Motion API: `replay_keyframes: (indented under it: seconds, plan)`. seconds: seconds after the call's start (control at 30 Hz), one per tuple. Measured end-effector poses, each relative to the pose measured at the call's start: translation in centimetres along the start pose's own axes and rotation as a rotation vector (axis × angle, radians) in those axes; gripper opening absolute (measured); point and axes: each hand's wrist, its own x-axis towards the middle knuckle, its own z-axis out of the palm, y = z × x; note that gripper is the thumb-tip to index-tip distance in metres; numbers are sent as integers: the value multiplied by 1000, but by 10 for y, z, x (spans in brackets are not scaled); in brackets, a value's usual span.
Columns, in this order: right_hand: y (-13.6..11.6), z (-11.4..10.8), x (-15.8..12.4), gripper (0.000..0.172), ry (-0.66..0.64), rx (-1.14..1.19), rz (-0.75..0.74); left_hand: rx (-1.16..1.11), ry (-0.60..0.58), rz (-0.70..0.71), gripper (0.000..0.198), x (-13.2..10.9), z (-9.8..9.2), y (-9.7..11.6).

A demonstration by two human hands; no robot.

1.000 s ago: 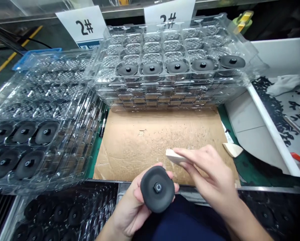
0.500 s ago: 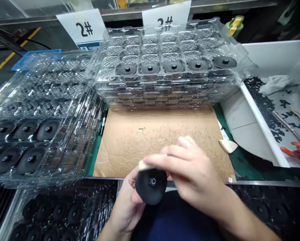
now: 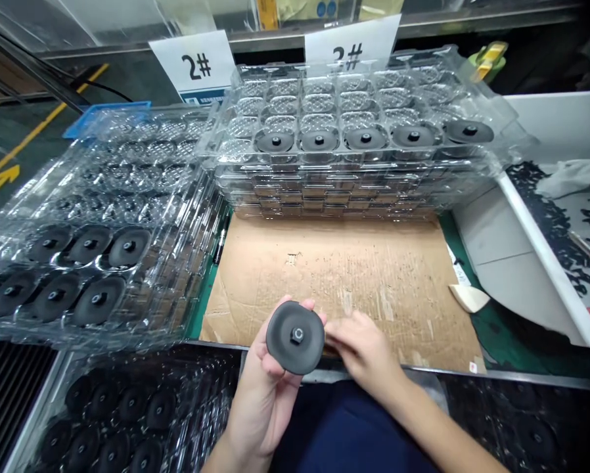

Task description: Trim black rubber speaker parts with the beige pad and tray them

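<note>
My left hand (image 3: 270,381) grips a black rounded disc (image 3: 288,345) by its edge, with the dished face and small raised hub turned up toward me. Just right of the disc, my right hand (image 3: 366,348) has its fingers curled in at the rim. Whatever those fingers pinch, if anything, is hidden. Under both hands lies a worn cardboard sheet (image 3: 344,263) with dark specks. A pale wedge-shaped piece (image 3: 469,298) rests by the cardboard's right edge.
Stacked clear trays (image 3: 334,177) stand behind the cardboard, several black discs in the top front row. Another tray stack (image 3: 177,217) is at left. A white bin (image 3: 536,243) with black scraps stands right. More discs (image 3: 115,420) sit below the table edge.
My right hand has moved from over the disc's top edge down to its right side. The disc has been raised slightly and tipped toward the camera. The view has shifted.
</note>
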Motion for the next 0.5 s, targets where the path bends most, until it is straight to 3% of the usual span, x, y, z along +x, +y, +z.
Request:
replay_keyframes:
  seconds: [0.1,0.2,0.27,0.37,0.43,0.5]
  plan:
    - [-5,-2,-4,25,12,-17,33,2,-11,0,57,1,2,0]
    - [-39,-30,6,29,182,70,97,16,8,30,58,1,5,-3]
    - [-67,-47,14,32,240,153,-5,14,24,15,53,1,5,-6]
    - [-95,-56,20,31,73,166,-187,0,26,-55,47,1,4,-7]
    - [-101,-52,23,28,-84,150,-159,4,34,-45,47,1,3,-6]
    - [-102,-45,26,27,-76,136,-135,25,33,-36,45,1,3,-4]
